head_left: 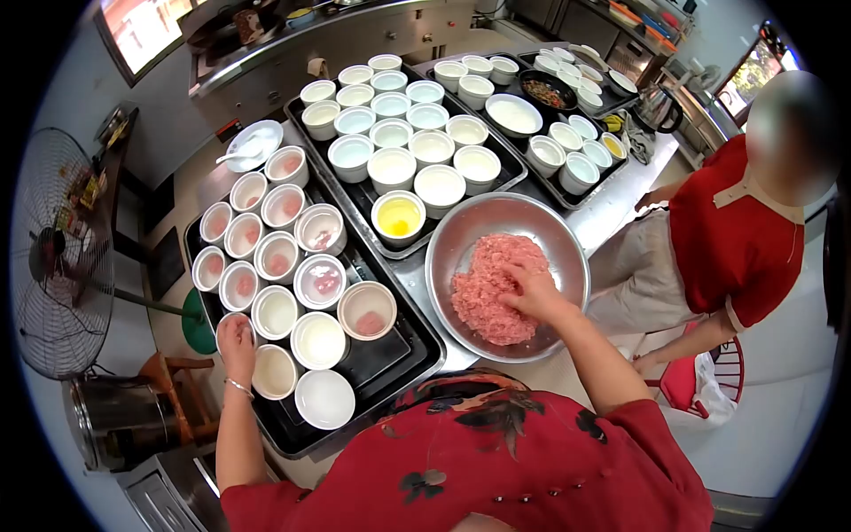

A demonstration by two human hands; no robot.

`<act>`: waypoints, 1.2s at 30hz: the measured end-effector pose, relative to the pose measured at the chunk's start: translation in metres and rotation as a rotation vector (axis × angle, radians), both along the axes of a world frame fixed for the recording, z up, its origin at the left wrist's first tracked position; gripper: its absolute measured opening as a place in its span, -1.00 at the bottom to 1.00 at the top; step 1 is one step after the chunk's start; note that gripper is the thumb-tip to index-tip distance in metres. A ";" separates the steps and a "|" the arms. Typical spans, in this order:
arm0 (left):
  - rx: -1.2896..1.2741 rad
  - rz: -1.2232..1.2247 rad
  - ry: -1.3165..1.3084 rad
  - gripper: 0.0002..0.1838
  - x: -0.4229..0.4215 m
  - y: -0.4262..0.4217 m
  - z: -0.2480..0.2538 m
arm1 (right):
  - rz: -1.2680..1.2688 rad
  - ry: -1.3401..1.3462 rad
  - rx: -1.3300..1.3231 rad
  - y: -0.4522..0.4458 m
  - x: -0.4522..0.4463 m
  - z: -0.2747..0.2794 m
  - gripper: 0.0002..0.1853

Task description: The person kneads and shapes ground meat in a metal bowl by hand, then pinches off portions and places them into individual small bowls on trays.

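Note:
My right hand (536, 294) is in a large steel bowl (578, 293), its curled fingers dug into pink minced meat (496, 284); the fingertips are partly buried. At the left edge of a black tray (408, 355), my left hand (236, 344) reaches into a white cup (251, 324) with its fingers bunched together. Whatever those fingers hold is hidden. Several white cups around it contain a bit of minced meat, such as the wide cup (367, 312). Closer to me, cups such as the front white cup (324, 399) show no meat.
A second tray (510, 173) bears several white cups, one with egg (398, 215). Farther back are more cups, a dark bowl of brown bits (548, 89) and a kettle (658, 108). A co-worker in red (736, 230) stands at right; a fan (62, 253) stands at left.

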State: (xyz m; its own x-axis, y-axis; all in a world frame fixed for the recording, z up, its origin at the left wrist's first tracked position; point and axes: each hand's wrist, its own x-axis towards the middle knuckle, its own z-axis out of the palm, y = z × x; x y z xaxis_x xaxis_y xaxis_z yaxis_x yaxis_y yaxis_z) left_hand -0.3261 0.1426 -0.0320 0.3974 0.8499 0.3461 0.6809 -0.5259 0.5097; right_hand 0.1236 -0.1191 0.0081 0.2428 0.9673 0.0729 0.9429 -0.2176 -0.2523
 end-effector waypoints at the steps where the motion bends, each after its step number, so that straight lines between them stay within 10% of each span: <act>1: 0.044 0.052 -0.017 -0.87 0.006 -0.005 0.005 | -0.008 -0.002 0.000 0.003 -0.003 0.000 -0.46; 3: 0.096 0.104 -0.035 -0.87 0.027 -0.011 0.010 | -0.039 0.213 -0.215 0.021 -0.013 0.012 -0.39; 5: -0.442 -0.039 -0.619 -0.85 0.062 -0.017 0.016 | 0.005 0.184 -0.231 0.040 -0.019 0.006 -0.39; 10: -1.069 -0.282 -0.803 -0.78 0.177 -0.080 0.056 | 0.029 0.080 -0.635 0.076 -0.036 0.014 -0.57; 17: -1.555 -0.438 -0.998 -0.84 0.241 -0.116 0.048 | 0.113 0.060 -0.492 0.053 -0.019 -0.009 -0.67; 20: -1.862 -0.451 -1.046 -0.81 0.255 -0.119 0.049 | 0.060 0.432 0.027 0.026 -0.003 -0.007 -0.72; 22: -1.974 -0.413 -1.047 -0.73 0.268 -0.130 0.045 | -0.526 1.343 0.055 0.010 -0.009 0.016 -0.69; 29: -2.194 -0.505 -1.131 -0.60 0.315 -0.157 0.030 | -0.109 1.093 -0.003 -0.006 -0.038 0.037 -0.56; 32: -2.122 -0.430 -1.082 -0.63 0.314 -0.164 0.031 | -0.034 0.326 0.243 -0.011 -0.039 0.031 -0.53; 36: -2.155 -0.439 -1.095 -0.71 0.311 -0.165 0.036 | -0.013 0.406 0.270 -0.014 -0.033 0.055 -0.59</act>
